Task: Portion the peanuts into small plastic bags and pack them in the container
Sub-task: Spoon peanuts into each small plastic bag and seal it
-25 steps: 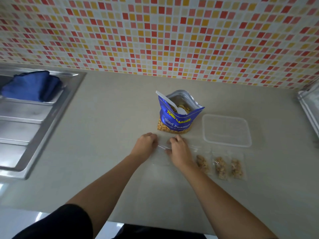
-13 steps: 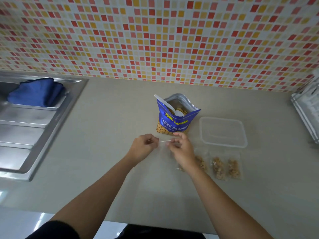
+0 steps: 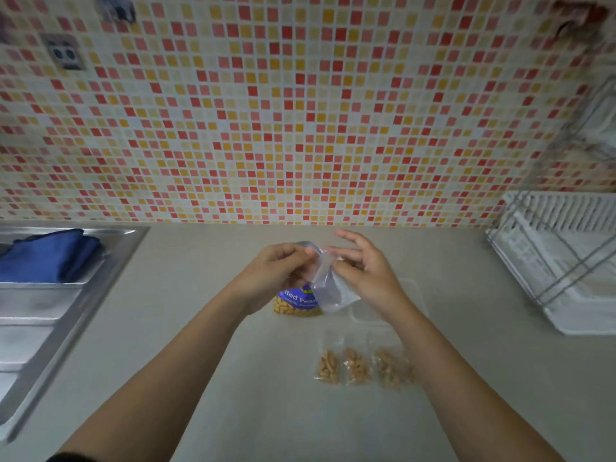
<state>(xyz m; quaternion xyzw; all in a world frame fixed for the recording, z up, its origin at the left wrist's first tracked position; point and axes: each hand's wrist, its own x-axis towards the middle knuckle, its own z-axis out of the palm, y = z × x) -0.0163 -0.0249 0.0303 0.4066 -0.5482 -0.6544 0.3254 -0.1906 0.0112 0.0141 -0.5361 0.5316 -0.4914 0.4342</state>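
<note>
Lifted off the counter since the earlier frame, an empty bag [image 3: 328, 288] is being pinched at its mouth by left hand [image 3: 276, 271] and right hand [image 3: 363, 275] above the peanut pouch [image 3: 296, 301] — lips are best parted evenly.

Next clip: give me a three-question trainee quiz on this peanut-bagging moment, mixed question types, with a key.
1. True or false: both hands hold the empty plastic bag above the counter.
2. How many filled small bags lie on the counter? A) two B) three C) five
3. Fill in: the blue cloth lies on the ___ at the left.

Key
1. True: the left hand and the right hand pinch its top, in front of the peanut package.
2. B: three, in a row in front of the clear container.
3. Sink.
</note>
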